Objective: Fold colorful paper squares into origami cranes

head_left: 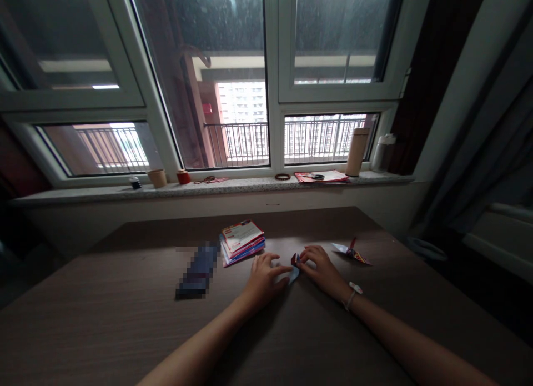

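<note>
My left hand and my right hand rest on the dark wooden table, close together. Between them lies a small folded piece of coloured paper, blue and red. Both hands pinch it, fingers curled onto its edges. A finished folded paper figure lies just to the right of my right hand, apart from it. A stack of coloured paper sheets sits behind my left hand. A white band is on my right wrist.
A dark flat object, blurred out, lies left of the stack. On the stone window sill stand two small cups, scissors on red papers, a tall beige bottle and a white jug.
</note>
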The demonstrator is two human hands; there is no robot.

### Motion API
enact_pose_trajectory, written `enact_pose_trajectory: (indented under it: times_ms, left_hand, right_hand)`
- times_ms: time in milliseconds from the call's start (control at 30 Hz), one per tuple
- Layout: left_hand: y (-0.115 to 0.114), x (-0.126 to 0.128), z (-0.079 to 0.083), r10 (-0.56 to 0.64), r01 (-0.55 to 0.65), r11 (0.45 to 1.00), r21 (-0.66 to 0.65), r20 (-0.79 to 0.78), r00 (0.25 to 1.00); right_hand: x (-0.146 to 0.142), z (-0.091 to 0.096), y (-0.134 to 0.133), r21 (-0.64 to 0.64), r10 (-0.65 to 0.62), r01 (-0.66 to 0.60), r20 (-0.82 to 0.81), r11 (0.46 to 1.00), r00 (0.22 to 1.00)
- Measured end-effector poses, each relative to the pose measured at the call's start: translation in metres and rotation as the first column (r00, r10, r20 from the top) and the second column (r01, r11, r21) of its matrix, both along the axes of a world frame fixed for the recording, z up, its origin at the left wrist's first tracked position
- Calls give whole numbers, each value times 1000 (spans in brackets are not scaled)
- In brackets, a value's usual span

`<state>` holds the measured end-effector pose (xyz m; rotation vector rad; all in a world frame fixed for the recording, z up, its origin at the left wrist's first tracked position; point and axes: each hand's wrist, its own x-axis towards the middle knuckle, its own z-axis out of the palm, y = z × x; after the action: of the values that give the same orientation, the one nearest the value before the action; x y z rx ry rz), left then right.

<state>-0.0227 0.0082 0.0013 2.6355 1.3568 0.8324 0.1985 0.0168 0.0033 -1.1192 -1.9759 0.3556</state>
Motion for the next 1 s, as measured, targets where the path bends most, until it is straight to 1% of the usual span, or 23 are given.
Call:
enact_pose_trajectory:
  times_ms: [100, 200, 300, 400, 533, 600, 733, 867, 1000]
  left_hand:
    - [0, 1, -3, 32, -32, 999, -8, -14, 999]
    - [0, 1, -4, 59, -59, 998, -18, -29, 998]
    - [0, 1, -3, 74, -75, 997, -24, -36, 997]
    - [0, 0, -3, 78, -78, 997, -11, -7, 997]
    - [3, 0, 0, 36, -40, 998, 53, 65, 997]
    - [4, 2, 4, -6, -4, 996, 85, 109, 994]
    - [6, 12, 8, -43, 28, 997, 67, 229, 973]
    - [4, 19, 8, -12, 0, 999, 39, 306, 952]
    - [3, 20, 9, 35, -27, 999, -30, 344, 938]
  right_hand:
    - [1, -1, 1, -86, 0, 0, 0, 996, 1000]
    - [2, -1, 1, -115, -9, 12, 28, 993, 1000]
    - [1, 0, -1, -121, 1, 5, 51, 993, 999]
    - [0, 2, -3, -110, 5, 2, 65, 994, 998]
    - [-1, 4, -4, -88, 5, 1, 60, 996, 998]
    - [0, 4, -3, -81, 3, 0, 41, 997, 999]
    - [1, 5, 0, -73, -11, 9, -31, 997, 999]
    - [-1, 3, 4, -100, -17, 6, -111, 995, 994]
    - [-6, 4, 4, -145, -11, -16, -180, 989, 984]
